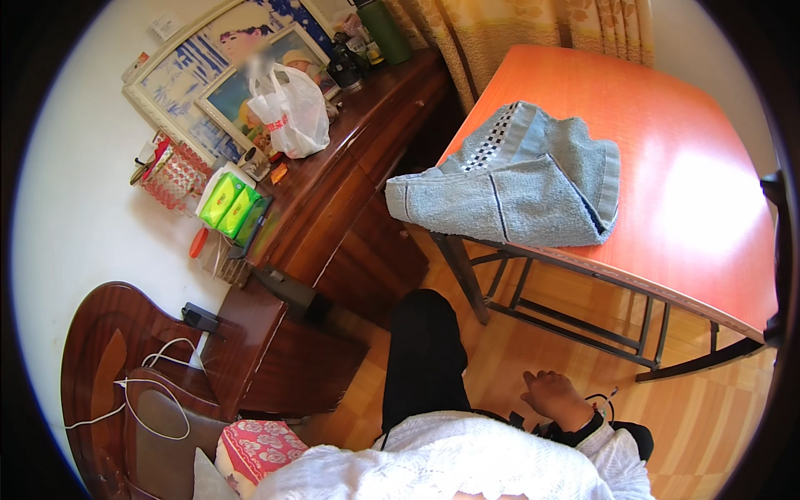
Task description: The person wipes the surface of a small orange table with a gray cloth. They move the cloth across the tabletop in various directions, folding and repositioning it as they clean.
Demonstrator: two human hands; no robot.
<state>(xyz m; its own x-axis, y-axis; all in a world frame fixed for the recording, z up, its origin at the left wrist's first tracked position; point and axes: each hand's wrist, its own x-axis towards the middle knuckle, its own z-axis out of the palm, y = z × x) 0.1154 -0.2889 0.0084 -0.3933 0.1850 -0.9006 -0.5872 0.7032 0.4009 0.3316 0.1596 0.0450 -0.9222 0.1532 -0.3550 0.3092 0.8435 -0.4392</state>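
A grey-blue terry towel (500, 206) lies folded and rumpled on the near left part of the orange-red table (662, 112). It has dark stripes and a black-and-white checked band. One end reaches past the table's left edge. My right hand (553, 395) hangs in the air over the floor, below the table's front edge and well apart from the towel. Its fingers curl loosely, the thumb stands a little away, and I see nothing in it. My left hand is out of view.
A dark wooden cabinet (350, 181) runs along the left, holding a white plastic bag (294, 115), green tissue packs (230, 203), framed pictures (181, 103) and a green bottle (384, 31). White cables (156, 381) hang by the headboard (106, 350). Black metal legs (462, 275) support the table.
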